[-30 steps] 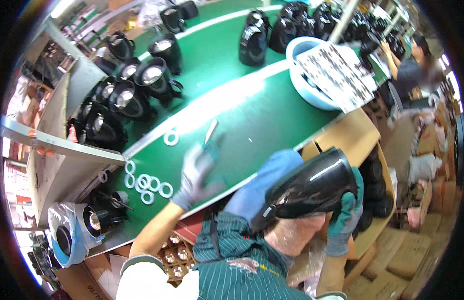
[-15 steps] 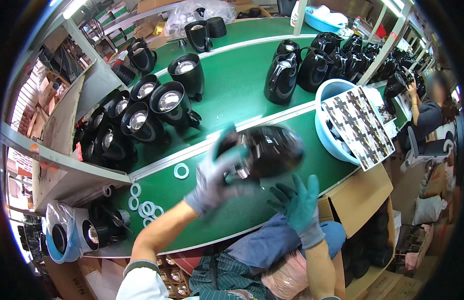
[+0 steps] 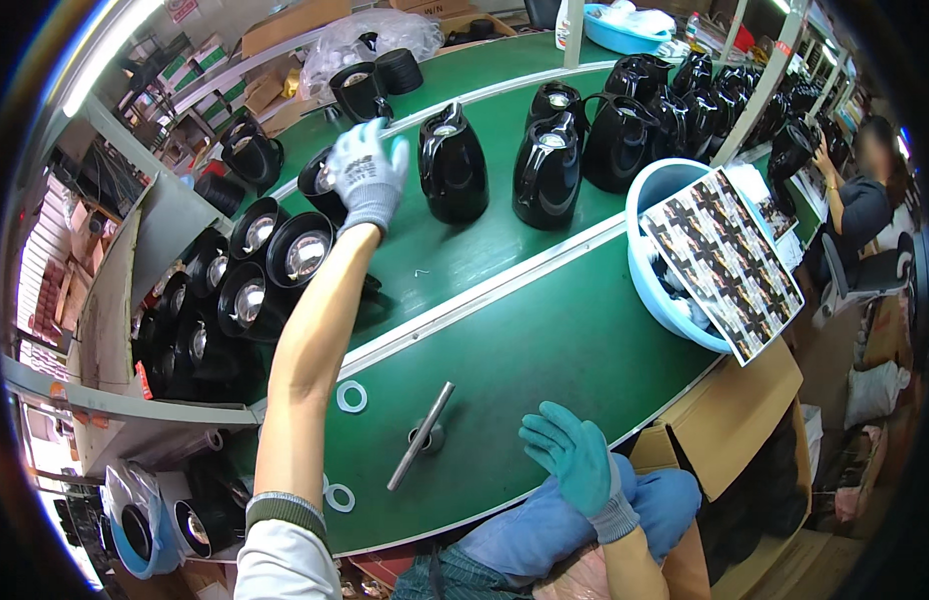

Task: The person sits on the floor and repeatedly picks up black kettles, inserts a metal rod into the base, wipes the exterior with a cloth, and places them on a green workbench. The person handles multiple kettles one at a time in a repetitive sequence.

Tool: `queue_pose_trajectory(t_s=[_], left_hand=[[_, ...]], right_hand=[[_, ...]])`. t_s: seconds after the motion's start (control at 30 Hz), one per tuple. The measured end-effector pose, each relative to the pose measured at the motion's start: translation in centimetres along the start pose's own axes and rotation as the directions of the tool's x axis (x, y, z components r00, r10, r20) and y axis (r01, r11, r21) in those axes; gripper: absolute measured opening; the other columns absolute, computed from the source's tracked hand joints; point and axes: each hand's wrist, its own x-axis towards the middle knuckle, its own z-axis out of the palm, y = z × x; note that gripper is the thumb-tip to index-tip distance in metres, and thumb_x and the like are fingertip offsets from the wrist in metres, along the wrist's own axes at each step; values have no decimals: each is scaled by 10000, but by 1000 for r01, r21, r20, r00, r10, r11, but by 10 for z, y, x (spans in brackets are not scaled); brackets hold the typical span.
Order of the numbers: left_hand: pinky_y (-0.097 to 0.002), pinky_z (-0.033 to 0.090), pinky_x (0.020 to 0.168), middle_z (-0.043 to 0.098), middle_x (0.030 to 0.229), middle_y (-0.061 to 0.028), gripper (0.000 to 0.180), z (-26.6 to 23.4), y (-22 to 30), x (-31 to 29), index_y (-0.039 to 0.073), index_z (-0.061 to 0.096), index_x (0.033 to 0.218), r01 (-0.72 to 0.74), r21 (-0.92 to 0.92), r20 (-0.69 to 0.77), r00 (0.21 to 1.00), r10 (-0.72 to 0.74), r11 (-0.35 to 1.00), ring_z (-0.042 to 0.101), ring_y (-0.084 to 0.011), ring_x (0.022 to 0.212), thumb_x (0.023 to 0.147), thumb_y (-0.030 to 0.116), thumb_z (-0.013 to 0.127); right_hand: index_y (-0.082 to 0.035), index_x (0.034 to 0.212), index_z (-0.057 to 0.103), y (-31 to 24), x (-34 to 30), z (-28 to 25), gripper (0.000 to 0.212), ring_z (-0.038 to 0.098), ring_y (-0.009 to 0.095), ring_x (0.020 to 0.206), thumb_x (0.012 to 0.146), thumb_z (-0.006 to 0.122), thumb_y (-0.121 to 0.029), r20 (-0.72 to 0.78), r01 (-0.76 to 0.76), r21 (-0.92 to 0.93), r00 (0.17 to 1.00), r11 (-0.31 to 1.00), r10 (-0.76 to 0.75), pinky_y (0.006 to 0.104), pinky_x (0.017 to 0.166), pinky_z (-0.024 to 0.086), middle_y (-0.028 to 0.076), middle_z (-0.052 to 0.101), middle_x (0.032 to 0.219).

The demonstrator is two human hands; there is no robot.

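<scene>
Head view: left hand in a grey glove is reaching far up the green table, fingers spread over an open black kettle body. Right hand, teal-gloved, is hovering open at the table's near edge, beside the metal rod tool.

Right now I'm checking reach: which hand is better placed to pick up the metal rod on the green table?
Right. The right hand hovers open just beside the metal rod, while the left hand is stretched far off among the black kettles.

Left hand rests on black jug; right hand open near metal rod.
</scene>
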Motion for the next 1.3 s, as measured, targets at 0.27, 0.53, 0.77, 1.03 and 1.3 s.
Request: queue_pose_trajectory(t_s=[0.27, 0.53, 0.77, 1.03, 1.3], left_hand=[[-420, 561, 899, 675, 1175, -96, 540, -41, -71, 5, 198, 665, 1280, -74, 436, 425, 895, -133, 897, 676, -298, 1094, 781, 294, 848], [-431, 524, 900, 664, 1019, -87, 394, -264, 13, 28, 154, 698, 1081, -433, -43, 156, 887, 434, 900, 661, -313, 1000, 714, 188, 836], [-432, 530, 916, 643, 953, -67, 349, -418, 91, -41, 139, 696, 976, -627, -458, 375, 507, 776, 631, 653, -302, 989, 671, 222, 844], [-478, 466, 1071, 637, 1263, -173, 592, -428, 156, -151, 7, 679, 1217, -188, -880, 224, 647, 729, 437, 624, -349, 1186, 693, 224, 849], [-431, 384, 1164, 574, 1444, -191, 655, -344, 90, -357, -45, 503, 1453, 844, -437, 835, 251, 490, 312, 552, -283, 1318, 834, 68, 686]], right_hand=[[49, 1514, 433, 13, 2, 7, 559, 560, 267, 1332, 1108, 456, -335, 6, 47, -197, 999, 979, -46, 393, 1155, 392, 167, 567, 1455], [47, 1486, 456, -26, -38, 45, 616, 558, 342, 1323, 1013, 627, -308, 176, 472, -668, 851, 575, -494, 478, 1149, 409, 208, 552, 1447], [-150, 1460, 492, -98, -95, 133, 792, 435, 364, 1428, 783, 826, -387, 766, 446, -635, 472, -631, -437, 662, 1145, 309, 183, 428, 1529], [-9, 1304, 534, -38, -248, 17, 803, 547, 431, 1308, 670, 905, -332, 507, 457, -852, 598, -255, -621, 509, 1078, 468, 275, 527, 1429], [-19, 1158, 656, 22, -342, 9, 563, 685, 232, 1111, 736, 929, -273, -100, 454, -790, 567, 412, -817, 371, 987, 518, 150, 689, 1254]])
